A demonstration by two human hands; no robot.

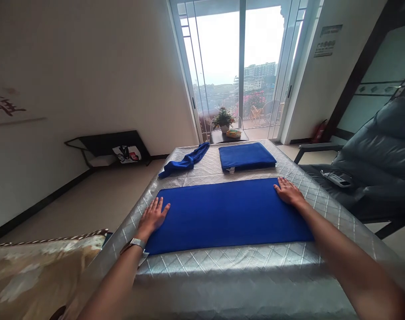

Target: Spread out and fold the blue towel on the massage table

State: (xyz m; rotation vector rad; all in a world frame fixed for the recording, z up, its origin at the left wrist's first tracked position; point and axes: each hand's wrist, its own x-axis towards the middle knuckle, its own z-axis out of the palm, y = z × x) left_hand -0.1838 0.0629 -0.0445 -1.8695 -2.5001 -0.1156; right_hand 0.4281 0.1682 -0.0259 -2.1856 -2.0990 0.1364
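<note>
A long blue towel (227,213) lies flat, folded into a wide strip, across the near part of a silver quilted mattress (222,271). My left hand (153,216) rests palm down on the towel's left end, fingers spread. On the towel's far right corner, my right hand (288,191) lies flat in the same way. Neither hand grips anything. Farther back lies a neatly folded blue towel (246,157), and to its left a crumpled blue towel (185,162).
A dark recliner (375,155) with a remote (337,178) on its seat stands to the right. A small table with a potted plant (223,119) sits before the glass balcony doors (238,66). A black low shelf (109,146) lines the left wall. A patterned cushion (38,266) is at lower left.
</note>
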